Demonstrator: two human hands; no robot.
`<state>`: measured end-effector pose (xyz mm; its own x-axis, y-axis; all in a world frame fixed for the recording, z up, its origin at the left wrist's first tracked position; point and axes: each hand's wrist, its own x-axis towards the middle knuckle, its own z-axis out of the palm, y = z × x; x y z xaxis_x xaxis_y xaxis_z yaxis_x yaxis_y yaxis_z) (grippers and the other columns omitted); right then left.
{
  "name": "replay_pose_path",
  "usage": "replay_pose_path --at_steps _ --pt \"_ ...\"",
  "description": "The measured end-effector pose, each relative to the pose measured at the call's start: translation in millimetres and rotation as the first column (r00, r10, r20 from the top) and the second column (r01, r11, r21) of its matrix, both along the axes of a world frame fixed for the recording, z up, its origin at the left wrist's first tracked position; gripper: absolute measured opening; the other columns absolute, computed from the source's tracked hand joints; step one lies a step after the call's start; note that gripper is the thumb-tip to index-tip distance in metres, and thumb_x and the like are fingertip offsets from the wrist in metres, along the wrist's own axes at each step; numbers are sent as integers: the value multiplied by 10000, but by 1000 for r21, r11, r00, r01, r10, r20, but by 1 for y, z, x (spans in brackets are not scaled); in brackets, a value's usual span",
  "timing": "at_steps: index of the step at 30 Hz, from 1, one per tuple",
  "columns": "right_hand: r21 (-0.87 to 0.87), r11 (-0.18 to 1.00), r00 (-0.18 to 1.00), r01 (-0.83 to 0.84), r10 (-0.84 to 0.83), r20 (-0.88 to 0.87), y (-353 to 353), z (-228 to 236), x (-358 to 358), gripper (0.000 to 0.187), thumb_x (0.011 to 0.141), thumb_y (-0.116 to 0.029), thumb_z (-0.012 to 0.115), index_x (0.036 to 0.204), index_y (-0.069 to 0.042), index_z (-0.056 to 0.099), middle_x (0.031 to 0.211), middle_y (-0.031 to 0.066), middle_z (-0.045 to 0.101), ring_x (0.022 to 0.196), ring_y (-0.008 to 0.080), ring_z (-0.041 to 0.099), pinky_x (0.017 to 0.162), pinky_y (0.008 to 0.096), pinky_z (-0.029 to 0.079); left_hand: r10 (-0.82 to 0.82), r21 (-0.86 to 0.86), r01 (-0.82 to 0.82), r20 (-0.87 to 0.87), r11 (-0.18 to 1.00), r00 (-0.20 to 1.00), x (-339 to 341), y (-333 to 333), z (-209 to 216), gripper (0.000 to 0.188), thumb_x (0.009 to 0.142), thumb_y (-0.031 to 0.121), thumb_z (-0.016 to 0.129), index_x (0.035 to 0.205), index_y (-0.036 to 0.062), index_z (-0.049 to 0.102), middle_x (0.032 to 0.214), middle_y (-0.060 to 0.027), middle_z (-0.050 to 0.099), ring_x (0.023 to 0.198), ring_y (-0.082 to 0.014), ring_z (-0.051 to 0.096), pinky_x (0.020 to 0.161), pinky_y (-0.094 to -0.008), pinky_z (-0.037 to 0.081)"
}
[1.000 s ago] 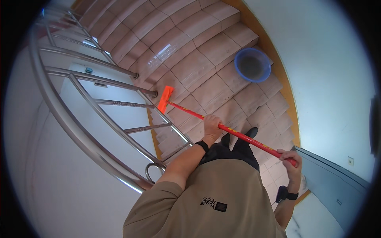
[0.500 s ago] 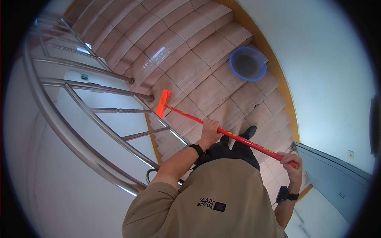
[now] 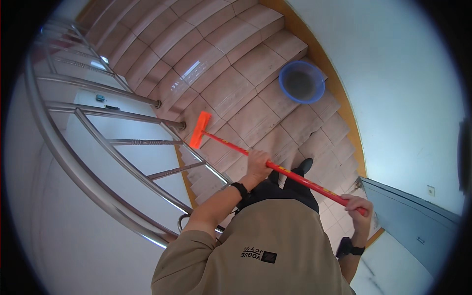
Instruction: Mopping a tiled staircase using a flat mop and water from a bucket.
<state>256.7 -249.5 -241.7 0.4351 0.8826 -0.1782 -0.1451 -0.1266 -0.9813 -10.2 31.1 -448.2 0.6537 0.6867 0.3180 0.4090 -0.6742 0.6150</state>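
Note:
My left hand (image 3: 257,164) is wrapped round the middle of the red handle of a long-handled scrub brush (image 3: 309,184). The fingers of my right hand (image 3: 359,209) close round the handle's upper end, at the right. The handle slants down to the left, to the orange brush head (image 3: 200,130), which is beside the foot of the metal railing, over the tiled stairs. Whether its bristles touch the tile, I cannot tell. On a step to the right, a blue basin (image 3: 322,83) holds greyish water.
Pinkish tiled stairs (image 3: 246,69) curve up ahead, some steps shiny. A stainless steel railing (image 3: 73,162) bends along my left. On the right are a white wall (image 3: 383,73) with a wooden skirting and a blue-grey door (image 3: 408,211). My dark shoe (image 3: 306,166) is on a step.
The brush head has shifted slightly away from the railing post, and its bristle edge no longer shows. Both hands keep their hold. The view has moved a little to the right.

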Motion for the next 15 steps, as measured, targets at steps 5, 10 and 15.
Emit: replay_pose_path --at_steps 5,10,15 --pt "72 997 999 -29 26 40 17 14 -2 164 669 41 581 786 6 690 787 133 670 995 393 696 1008 524 513 -10 26 9 50 1000 999 13 13 4 226 623 116 747 699 158 539 731 -65 567 801 -316 575 742 -449 413" --pt "75 980 983 -182 182 7 59 -1 -34 161 690 73 623 811 31 721 844 130 706 1100 394 685 997 463 508 13 84 -10 -40 996 999 -39 61 -24 225 620 103 744 695 160 539 742 -66 586 775 -321 574 729 -449 418" --pt "112 988 994 -106 103 30 45 8 14 93 693 11 645 766 21 702 781 121 691 996 386 712 1014 534 507 -2 79 4 -24 997 1000 24 43 -5 234 607 93 742 683 161 531 710 -65 569 746 -332 571 713 -452 422"
